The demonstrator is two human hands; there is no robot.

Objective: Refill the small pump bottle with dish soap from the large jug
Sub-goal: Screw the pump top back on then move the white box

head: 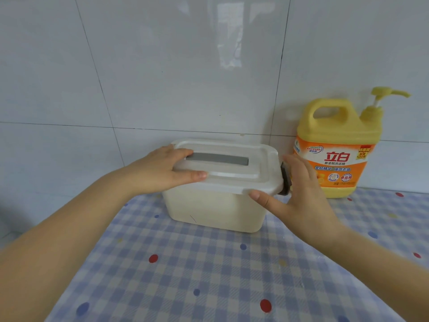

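Both bare forearms are reaching forward from the lower corners of the view, converging toward twelve o'clock. The left hand (162,169) is lying palm down, its fingers (183,152) straight and its thumb stretched toward three o'clock along a near edge. The right hand (299,194) is standing on its side, palm facing nine o'clock, fingers extended toward twelve o'clock and only loosely bent, thumb pointing toward nine o'clock and pressing against a corner. Neither wrist is sharply bent.
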